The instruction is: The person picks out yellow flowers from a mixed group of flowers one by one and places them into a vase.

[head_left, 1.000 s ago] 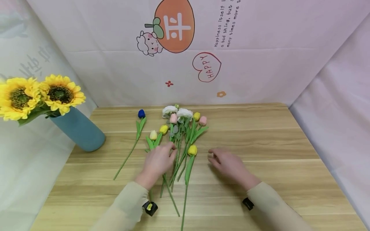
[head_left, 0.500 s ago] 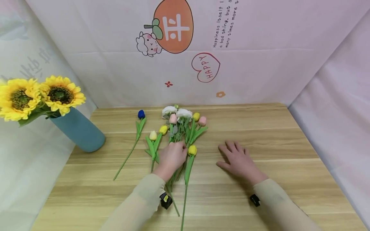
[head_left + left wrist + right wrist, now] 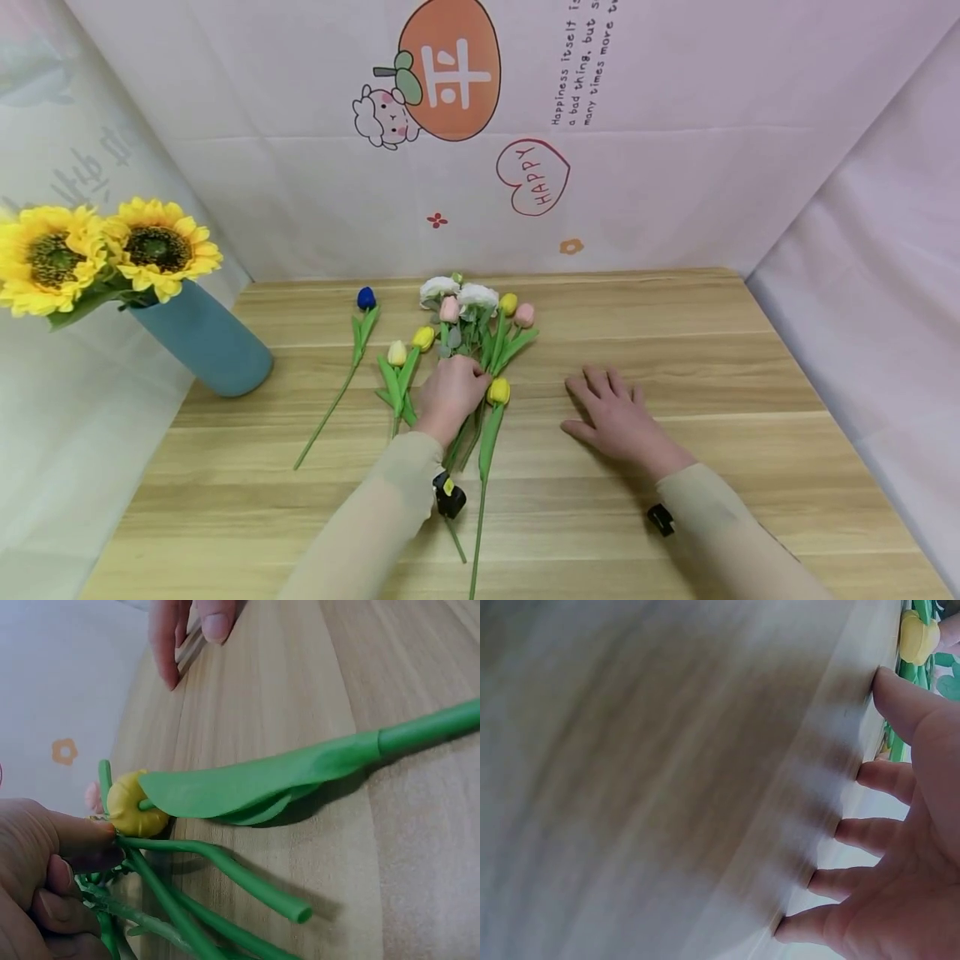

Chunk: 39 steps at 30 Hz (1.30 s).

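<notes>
In the head view my left hand [image 3: 453, 396] is over the middle of a bunch of artificial flowers, whose white blooms [image 3: 477, 298] and pink tulip [image 3: 448, 309] lie beyond it. Its thumb and forefinger pinch green stems [image 3: 217, 866] at the bunch in the left wrist view; which bloom each belongs to is hidden. Close beside the fingertips lies a yellow tulip [image 3: 498, 391] with a long leaf [image 3: 262, 784]. Spread out to the right, my right hand [image 3: 622, 421] rests its fingertips [image 3: 885, 679] on the tabletop and holds nothing.
A blue vase [image 3: 210, 337] with sunflowers [image 3: 157, 250] stands at the left. Between it and the bunch lies a blue tulip [image 3: 365, 298]. A cream tulip [image 3: 397, 353] and another yellow tulip [image 3: 423, 338] lie left of my left hand. A printed cloth [image 3: 645, 192] backs the table [image 3: 675, 350].
My left hand has moved right from beside the cream tulip's stem onto the bunch. My right hand has shifted slightly right, spread its fingers and settled on the table.
</notes>
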Available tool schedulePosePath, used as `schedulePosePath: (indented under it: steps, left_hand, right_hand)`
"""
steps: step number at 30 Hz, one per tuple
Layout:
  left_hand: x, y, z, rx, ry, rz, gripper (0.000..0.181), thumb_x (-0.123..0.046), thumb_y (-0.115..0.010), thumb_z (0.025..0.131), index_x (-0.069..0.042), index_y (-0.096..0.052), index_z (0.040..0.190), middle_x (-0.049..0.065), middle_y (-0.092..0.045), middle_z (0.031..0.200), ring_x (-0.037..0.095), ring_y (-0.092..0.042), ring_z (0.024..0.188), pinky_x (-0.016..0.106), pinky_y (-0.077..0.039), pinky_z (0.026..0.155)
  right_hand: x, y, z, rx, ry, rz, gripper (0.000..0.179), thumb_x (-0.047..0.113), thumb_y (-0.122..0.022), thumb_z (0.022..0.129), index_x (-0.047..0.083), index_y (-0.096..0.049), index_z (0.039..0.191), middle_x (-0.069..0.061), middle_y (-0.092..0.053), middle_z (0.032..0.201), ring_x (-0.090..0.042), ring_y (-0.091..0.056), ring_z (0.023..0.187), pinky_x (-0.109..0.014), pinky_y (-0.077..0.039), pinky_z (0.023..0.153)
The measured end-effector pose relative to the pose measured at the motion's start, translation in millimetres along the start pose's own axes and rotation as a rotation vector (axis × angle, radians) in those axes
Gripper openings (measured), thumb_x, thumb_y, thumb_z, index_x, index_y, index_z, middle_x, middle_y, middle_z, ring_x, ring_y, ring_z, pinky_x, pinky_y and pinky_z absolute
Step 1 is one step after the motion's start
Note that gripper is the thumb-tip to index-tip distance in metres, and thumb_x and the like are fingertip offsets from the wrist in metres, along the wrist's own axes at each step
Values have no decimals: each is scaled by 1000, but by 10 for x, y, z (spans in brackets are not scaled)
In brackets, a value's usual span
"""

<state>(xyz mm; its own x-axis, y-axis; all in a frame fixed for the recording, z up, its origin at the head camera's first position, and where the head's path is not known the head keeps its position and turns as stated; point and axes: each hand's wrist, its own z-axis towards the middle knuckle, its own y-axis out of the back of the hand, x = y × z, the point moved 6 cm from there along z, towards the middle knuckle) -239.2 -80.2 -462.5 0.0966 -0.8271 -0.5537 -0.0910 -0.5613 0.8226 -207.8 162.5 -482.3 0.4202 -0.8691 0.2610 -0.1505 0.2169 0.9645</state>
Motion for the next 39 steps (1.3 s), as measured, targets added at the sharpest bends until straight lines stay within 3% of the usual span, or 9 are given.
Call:
schedulePosePath:
  steps: [6, 10, 18, 21, 25, 30, 33, 35, 39]
  left_hand:
    - [16, -26, 41, 48, 40, -5, 49, -21, -64, 97, -20, -46, 52, -7, -32, 49, 11, -31, 44, 26, -23, 43]
    - [34, 12, 30, 33, 59, -20, 52, -17, -65, 93, -20, -36, 50, -7, -22, 48, 11, -24, 42, 26, -18, 42]
    - [-9, 213, -74, -39, -21, -61, 39, -14, -68, 89, -19, -51, 55, -7, -40, 52, 10, -34, 47, 25, -26, 44]
    - [-68, 332, -122, -91, -100, -6, 25, -15, -67, 91, -18, -67, 66, -6, -56, 60, 10, -43, 48, 26, -33, 44]
    - [-171, 508, -214, -209, -276, 122, 13, -16, -67, 94, -14, -79, 90, 0, -68, 68, 10, -49, 45, 25, -38, 40]
    - [-305, 781, -429, -520, -590, 416, 14, -12, -72, 92, -8, -70, 78, -1, -52, 49, 8, -31, 38, 23, -27, 35]
    - [-346, 935, -551, -681, -716, 595, 24, -8, -72, 92, -8, -59, 71, -3, -37, 45, 8, -22, 40, 25, -24, 36]
    - [-341, 1037, -595, -715, -749, 647, 26, -6, -71, 92, -8, -57, 70, -4, -33, 46, 8, -20, 40, 25, -24, 36]
    - [-259, 1231, -604, -684, -753, 680, 23, -7, -71, 93, -4, -60, 72, -3, -37, 47, 8, -25, 38, 23, -23, 35]
  right_hand:
    - [-6, -17, 2, 16, -4, 7, 68, 46, -63, 99, 8, -44, 153, -29, -33, 159, -61, -24, 144, -85, -23, 102]
    - [-3, -20, 1, 20, -1, 11, 68, 45, -63, 100, 7, -44, 153, -29, -32, 159, -61, -24, 144, -86, -23, 102]
    - [-2, -39, -6, 11, 5, 6, 67, 45, -63, 100, 7, -45, 152, -29, -33, 159, -62, -25, 143, -86, -23, 101]
    - [-2, -36, -11, 1, 8, 7, 66, 44, -64, 99, 7, -46, 151, -30, -34, 158, -62, -25, 143, -86, -23, 101]
    - [5, -29, -13, 0, 9, 15, 66, 43, -64, 99, 6, -46, 151, -30, -34, 158, -63, -25, 143, -87, -23, 100]
    - [11, -28, -6, 7, 10, 25, 66, 43, -64, 99, 6, -46, 151, -30, -33, 158, -63, -24, 143, -87, -22, 100]
    - [9, -21, -1, 6, 7, 27, 66, 43, -63, 100, 7, -46, 151, -30, -33, 158, -63, -24, 143, -87, -22, 100]
    - [9, -14, 0, 8, 3, 31, 65, 43, -64, 100, 7, -46, 151, -30, -33, 159, -63, -24, 143, -87, -22, 100]
    - [15, -3, 1, 12, 0, 35, 66, 43, -64, 100, 7, -45, 152, -30, -32, 159, -63, -24, 143, -87, -21, 100]
